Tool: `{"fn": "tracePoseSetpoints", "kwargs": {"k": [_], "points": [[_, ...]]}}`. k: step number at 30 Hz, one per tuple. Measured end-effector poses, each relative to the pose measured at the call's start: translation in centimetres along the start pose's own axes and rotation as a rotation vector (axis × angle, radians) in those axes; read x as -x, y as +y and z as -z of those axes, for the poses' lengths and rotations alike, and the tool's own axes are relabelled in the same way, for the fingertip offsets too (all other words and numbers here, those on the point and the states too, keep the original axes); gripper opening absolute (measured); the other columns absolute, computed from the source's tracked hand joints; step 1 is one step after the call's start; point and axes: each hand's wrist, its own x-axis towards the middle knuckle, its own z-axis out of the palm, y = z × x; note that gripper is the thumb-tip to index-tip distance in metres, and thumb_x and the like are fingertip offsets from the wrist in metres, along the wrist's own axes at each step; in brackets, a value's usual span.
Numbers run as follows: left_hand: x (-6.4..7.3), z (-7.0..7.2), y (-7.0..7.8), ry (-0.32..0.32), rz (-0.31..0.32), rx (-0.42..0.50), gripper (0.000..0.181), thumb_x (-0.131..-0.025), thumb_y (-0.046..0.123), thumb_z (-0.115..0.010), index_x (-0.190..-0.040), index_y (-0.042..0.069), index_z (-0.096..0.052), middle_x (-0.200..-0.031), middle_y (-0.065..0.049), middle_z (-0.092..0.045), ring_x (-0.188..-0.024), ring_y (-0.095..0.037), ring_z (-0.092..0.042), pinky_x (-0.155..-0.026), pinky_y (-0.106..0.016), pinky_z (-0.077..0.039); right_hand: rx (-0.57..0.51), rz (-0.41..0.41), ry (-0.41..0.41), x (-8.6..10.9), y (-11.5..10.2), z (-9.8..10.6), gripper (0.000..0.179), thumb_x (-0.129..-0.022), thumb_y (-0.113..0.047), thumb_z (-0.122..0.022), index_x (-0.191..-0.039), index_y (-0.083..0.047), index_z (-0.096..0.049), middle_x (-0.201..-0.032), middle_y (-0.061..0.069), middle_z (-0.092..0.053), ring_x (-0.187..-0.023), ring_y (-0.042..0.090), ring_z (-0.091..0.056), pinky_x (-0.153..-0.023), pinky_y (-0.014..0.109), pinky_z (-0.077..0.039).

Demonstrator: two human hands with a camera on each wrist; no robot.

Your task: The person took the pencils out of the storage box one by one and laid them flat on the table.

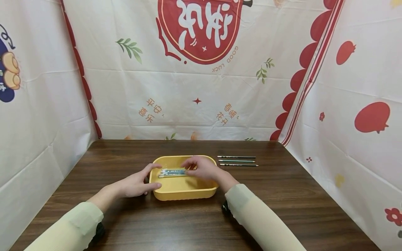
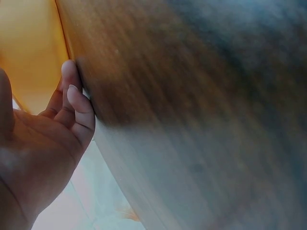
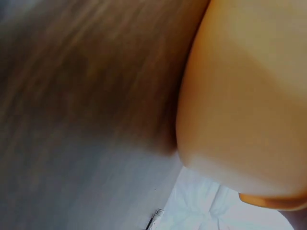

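A yellow tray (image 1: 183,195) with rounded corners stands on the table in the head view. Across its left rim lies my left hand (image 1: 138,183), thumb and index finger over the edge and other fingers outside, gripping it. Bent fingers of that hand (image 2: 53,129) show beside the tray wall in the left wrist view. Several pencils (image 1: 172,172) lie side by side inside the tray. My right hand (image 1: 202,168) reaches in over the right rim and pinches at their right ends; its fingers partly cover the contact. The tray's outer wall (image 3: 240,105) fills much of the right wrist view.
Three dark and green pencils (image 1: 237,161) lie roughly parallel on the brown wooden table (image 1: 194,223), right of the tray. One pencil's end (image 3: 154,219) shows in the right wrist view. Printed white cloth (image 1: 201,83) hangs behind the table and along both sides.
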Motion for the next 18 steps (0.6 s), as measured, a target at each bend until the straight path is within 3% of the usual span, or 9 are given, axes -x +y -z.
{"fn": "tracePoseSetpoints", "kwargs": {"k": [10, 18], "points": [[-0.04, -0.03, -0.18, -0.002, -0.01, 0.008, 0.078, -0.106, 0.047, -0.073, -0.166, 0.025, -0.029, -0.103, -0.011, -0.065, -0.08, -0.022, -0.066, -0.076, -0.039, -0.054, 0.082, -0.002, -0.086, 0.13, -0.14, -0.36, 0.025, -0.101, -0.012, -0.078, -0.125, -0.017, -0.082, -0.113, -0.002, -0.079, -0.101, 0.008, -0.066, -0.092, 0.026, -0.054], [-0.11, 0.02, -0.18, 0.001, -0.016, 0.006, 0.077, -0.106, 0.047, -0.073, -0.166, 0.025, -0.03, -0.106, -0.011, -0.065, -0.08, -0.022, -0.066, -0.076, -0.039, -0.055, 0.123, -0.024, -0.141, 0.17, -0.44, -0.28, 0.027, -0.103, -0.011, -0.075, -0.129, -0.018, -0.08, -0.105, -0.004, -0.072, -0.091, 0.009, -0.059, -0.084, 0.029, -0.05]]}}
